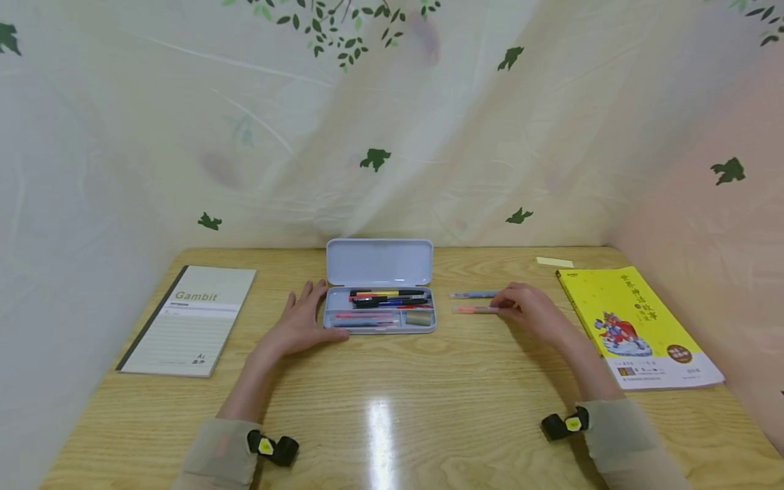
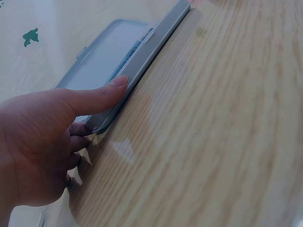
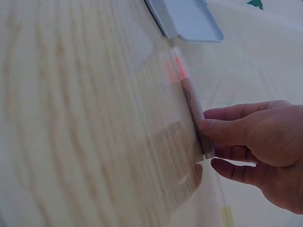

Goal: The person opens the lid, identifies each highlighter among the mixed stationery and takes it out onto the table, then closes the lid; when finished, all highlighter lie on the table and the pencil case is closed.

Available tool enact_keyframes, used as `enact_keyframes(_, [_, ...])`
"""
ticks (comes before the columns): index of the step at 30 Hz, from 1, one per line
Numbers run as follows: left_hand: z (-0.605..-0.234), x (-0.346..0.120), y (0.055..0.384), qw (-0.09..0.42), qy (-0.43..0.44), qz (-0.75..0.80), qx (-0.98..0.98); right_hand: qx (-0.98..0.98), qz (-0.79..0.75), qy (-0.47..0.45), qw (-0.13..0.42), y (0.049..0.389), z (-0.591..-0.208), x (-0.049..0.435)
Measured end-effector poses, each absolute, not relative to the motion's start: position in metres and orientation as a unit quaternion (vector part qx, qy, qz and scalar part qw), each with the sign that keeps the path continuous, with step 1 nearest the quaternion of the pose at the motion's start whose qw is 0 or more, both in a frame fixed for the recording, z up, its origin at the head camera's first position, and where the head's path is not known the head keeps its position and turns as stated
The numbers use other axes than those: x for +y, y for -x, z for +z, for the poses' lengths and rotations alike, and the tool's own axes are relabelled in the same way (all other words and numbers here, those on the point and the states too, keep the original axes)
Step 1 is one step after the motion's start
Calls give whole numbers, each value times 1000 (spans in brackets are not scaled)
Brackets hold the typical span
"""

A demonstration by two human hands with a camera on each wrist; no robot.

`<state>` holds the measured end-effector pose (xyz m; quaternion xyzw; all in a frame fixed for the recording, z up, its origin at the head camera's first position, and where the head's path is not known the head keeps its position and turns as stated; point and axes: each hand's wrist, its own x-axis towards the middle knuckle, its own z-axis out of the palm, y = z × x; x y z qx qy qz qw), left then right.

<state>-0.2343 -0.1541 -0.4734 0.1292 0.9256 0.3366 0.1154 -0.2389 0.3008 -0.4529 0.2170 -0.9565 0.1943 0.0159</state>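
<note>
My left hand (image 1: 299, 322) grips the left end of an open pale blue pencil case (image 1: 331, 299). Its thumb lies along the front wall in the left wrist view, and the other fingers go round the case's end. Several pens (image 1: 392, 301) fill the back compartment; more pens (image 1: 364, 318) and an eraser-like block (image 1: 418, 318) lie in the front one. To the right of the case, my right hand (image 1: 531, 312) pinches a marker (image 3: 191, 101) with a clear cap and a pink tip, low over the table. A blue pen (image 1: 473, 295) lies just behind it, partly hidden by the fingers.
A white notebook (image 1: 196, 313) lies on the left of the wooden table (image 1: 343, 408). On the right is a yellow book (image 1: 631, 306), with a pale yellow strip (image 1: 554, 261) behind it. A patterned cloth (image 1: 429, 190) hangs along the table's back edge.
</note>
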Motion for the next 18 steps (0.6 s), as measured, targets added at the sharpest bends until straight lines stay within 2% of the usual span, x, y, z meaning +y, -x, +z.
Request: enact_keyframes(18, [-475, -153, 236, 111, -132, 336, 926, -953, 210, -216, 35, 237, -450, 302])
